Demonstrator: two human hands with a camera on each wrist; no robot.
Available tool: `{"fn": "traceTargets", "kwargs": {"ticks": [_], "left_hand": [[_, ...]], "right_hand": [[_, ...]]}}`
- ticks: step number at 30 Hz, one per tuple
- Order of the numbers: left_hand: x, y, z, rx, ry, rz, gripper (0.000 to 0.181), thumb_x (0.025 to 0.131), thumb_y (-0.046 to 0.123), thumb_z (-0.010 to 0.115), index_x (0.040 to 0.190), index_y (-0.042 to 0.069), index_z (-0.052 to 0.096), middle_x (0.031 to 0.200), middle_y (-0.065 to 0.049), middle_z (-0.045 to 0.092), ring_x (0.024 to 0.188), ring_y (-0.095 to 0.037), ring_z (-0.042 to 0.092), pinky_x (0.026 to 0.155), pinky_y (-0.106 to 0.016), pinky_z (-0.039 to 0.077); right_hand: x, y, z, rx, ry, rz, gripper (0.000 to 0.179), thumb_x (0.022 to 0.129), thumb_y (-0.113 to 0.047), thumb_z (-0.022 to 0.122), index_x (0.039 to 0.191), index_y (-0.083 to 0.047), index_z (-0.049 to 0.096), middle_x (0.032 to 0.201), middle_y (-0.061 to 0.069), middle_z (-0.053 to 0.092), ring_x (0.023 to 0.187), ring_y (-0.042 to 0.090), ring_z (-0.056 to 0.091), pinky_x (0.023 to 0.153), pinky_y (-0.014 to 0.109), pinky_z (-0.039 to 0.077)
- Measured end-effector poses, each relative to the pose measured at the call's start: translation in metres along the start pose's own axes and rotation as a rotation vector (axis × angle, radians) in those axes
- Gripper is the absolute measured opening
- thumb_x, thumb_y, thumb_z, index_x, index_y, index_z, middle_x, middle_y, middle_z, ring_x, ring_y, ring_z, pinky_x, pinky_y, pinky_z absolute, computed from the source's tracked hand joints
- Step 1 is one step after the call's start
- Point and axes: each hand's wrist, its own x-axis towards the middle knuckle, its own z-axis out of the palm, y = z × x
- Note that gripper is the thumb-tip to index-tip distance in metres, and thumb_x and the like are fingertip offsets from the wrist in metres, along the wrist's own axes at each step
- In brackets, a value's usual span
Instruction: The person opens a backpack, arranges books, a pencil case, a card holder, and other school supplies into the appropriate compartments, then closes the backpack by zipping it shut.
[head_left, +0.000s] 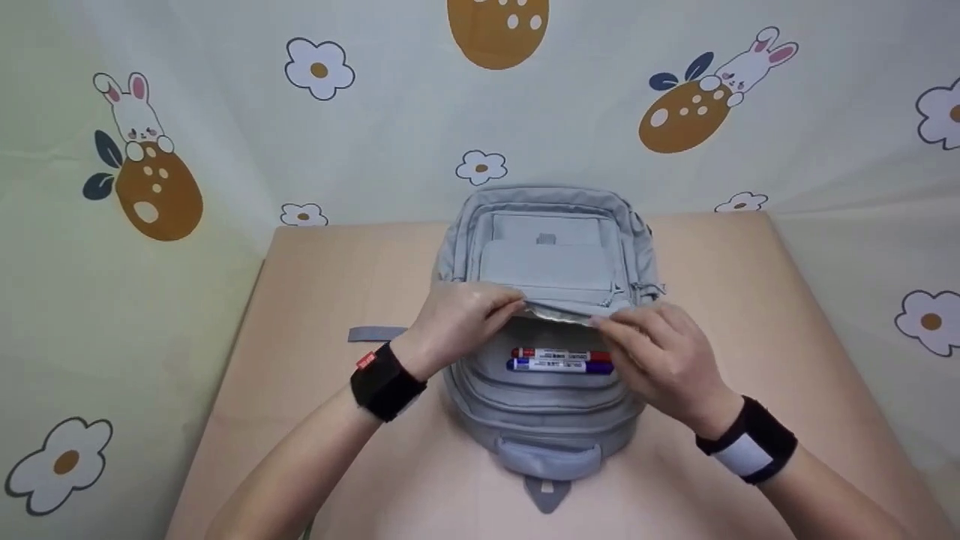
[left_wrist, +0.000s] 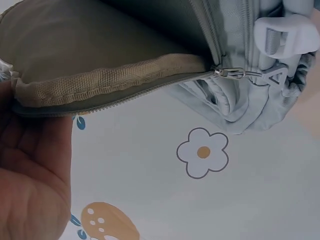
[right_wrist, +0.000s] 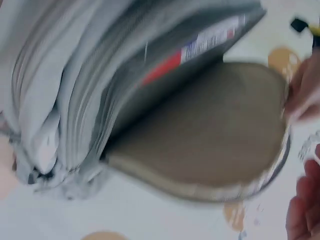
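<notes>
A light grey backpack (head_left: 547, 409) lies on the table, its carry handle (head_left: 549, 459) towards me. My left hand (head_left: 469, 319) pinches the edge of its unzipped pocket flap (left_wrist: 100, 37). Further right along that edge, my right hand (head_left: 671, 356) grips the flap between thumb and fingers. Below the lifted edge, a red marker (head_left: 544, 352) and a blue marker (head_left: 559, 366) lie side by side, their right ends against my right hand in the head view. A metal zip slider (left_wrist: 227, 73) sits at the corner of the opening. The right wrist view is blurred.
A grey strap (head_left: 375, 334) sticks out left of the backpack onto the beige table (head_left: 315, 277). Behind and at both sides hangs a pale cloth (head_left: 390, 127) printed with flowers and rabbits. A white buckle (left_wrist: 285, 37) hangs on the backpack's side.
</notes>
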Motion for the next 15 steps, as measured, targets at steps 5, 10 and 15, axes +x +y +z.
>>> {"fn": "traceTargets", "kwargs": {"ticks": [5, 10, 15], "left_hand": [[-0.021, 0.005, 0.009, 0.107, -0.002, 0.102, 0.018, 0.103, 0.026, 0.063, 0.108, 0.017, 0.078, 0.099, 0.005, 0.077, 0.086, -0.008, 0.073, 0.069, -0.026, 0.057], [-0.041, 0.011, 0.023, 0.197, -0.024, 0.184, 0.016, 0.100, 0.024, 0.067, 0.109, 0.018, 0.078, 0.102, 0.006, 0.077, 0.089, -0.008, 0.073, 0.073, -0.024, 0.058], [-0.054, 0.010, 0.029, 0.293, -0.107, 0.209, 0.015, 0.099, 0.030, 0.069, 0.104, 0.021, 0.079, 0.102, 0.008, 0.075, 0.090, -0.009, 0.071, 0.072, -0.026, 0.057]], "right_hand": [[-0.003, 0.006, 0.011, 0.014, -0.121, 0.039, 0.032, 0.098, -0.024, 0.066, 0.122, -0.004, 0.073, 0.110, 0.010, 0.071, 0.098, 0.030, 0.065, 0.082, 0.045, 0.050], [-0.014, -0.001, 0.027, 0.047, -0.194, -0.036, 0.026, 0.097, -0.020, 0.068, 0.119, -0.008, 0.075, 0.104, 0.003, 0.070, 0.089, 0.021, 0.065, 0.073, 0.039, 0.055], [-0.022, -0.008, 0.041, 0.087, -0.230, -0.104, 0.018, 0.096, -0.016, 0.067, 0.109, -0.012, 0.078, 0.095, 0.000, 0.067, 0.078, 0.018, 0.061, 0.064, 0.034, 0.052]]}}
